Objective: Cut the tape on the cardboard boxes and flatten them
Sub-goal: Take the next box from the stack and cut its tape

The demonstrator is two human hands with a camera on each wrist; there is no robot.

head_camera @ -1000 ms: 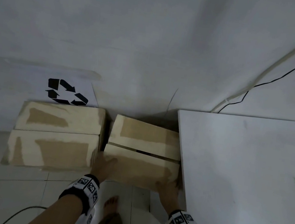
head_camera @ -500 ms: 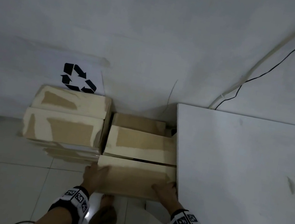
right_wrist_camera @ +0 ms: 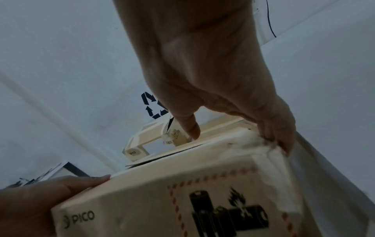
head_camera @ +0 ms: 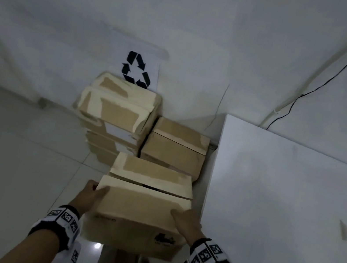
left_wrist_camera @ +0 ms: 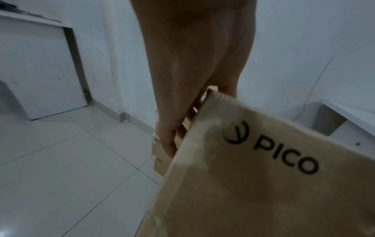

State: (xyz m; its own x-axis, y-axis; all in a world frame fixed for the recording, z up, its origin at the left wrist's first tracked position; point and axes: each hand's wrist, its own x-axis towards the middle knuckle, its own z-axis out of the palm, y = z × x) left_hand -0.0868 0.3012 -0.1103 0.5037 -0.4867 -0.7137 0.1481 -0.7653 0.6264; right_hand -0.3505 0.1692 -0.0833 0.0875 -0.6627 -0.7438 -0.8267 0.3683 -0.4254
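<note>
The left hand [head_camera: 90, 195] is clasping the left end of a PICO cardboard box [head_camera: 139, 213], thumb lying along the top edge and fingers curling down the side. The right hand [head_camera: 186, 223] is gripping the box's right end, thumb resting on the top and fingers hooking over the corner by the white table [head_camera: 283, 197]. The box is hanging between both hands, clear of the tiled floor [head_camera: 10, 172] and just in front of the person, with its top flaps [head_camera: 153, 174] already parting along a dark seam, so its tape looks cut or missing. Flattening is not yet begun on it. Beyond it, a taped stack [head_camera: 115, 116] and another box [head_camera: 176, 148] are waiting by the wall under the recycling sign [head_camera: 137, 69], apparently unflattened. No cutting tool is showing in any view.
</note>
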